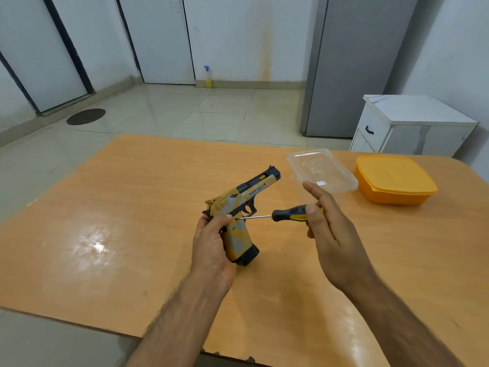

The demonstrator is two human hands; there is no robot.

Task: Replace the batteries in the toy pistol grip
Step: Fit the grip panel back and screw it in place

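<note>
A yellow, grey and black toy pistol [244,205] is held above the wooden table [132,221], muzzle pointing away and to the right. My left hand [211,247] grips its grip from the left side. My right hand [326,223] pinches the black and yellow handle of a small screwdriver [288,215] between thumb and fingers. The screwdriver's thin shaft runs left, and its tip touches the upper part of the pistol grip just by my left thumb. No batteries are in sight.
A clear plastic lid or tray [321,170] lies on the table behind my right hand. An orange lidded container [394,180] stands to its right. A white cabinet [407,125] and a grey fridge [352,67] stand beyond the table's far right corner.
</note>
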